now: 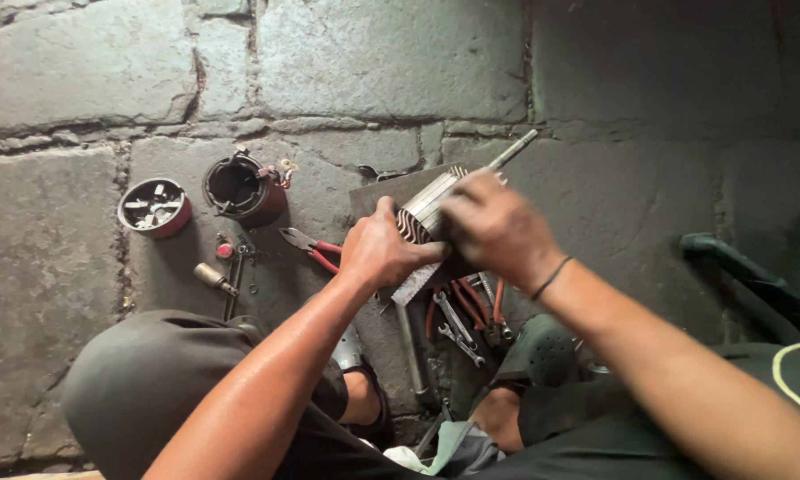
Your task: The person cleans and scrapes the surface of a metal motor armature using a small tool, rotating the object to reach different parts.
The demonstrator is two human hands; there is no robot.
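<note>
- left hand (380,252), centre of frame, fingers wrapped around the lower end of the motor armature (428,212); closed grip, steadying it.
- right hand (497,229) just right of it, motion-blurred, laid over the armature's side; looks curled on it, but i can't tell if it pinches anything small.
- armature lies tilted, shaft (513,149) pointing to upper right, resting over a flat dark plate (378,191) on the ground.
- judgement: keep the left grip firm near the laminations, not on the shaft; work the right hand in short strokes so the rotor doesn't roll off the plate.
- below the hands: red-handled pliers (311,246), a couple of spanners (457,327), a long metal rod (411,347).
- left of frame: round motor housing (242,188), red cap with small parts (155,207), a small brass piece (211,276).
- surface: rough grey stone paving (89,71) with mortar joints, dim light, person crouched over it, knees at the bottom edge.
</note>
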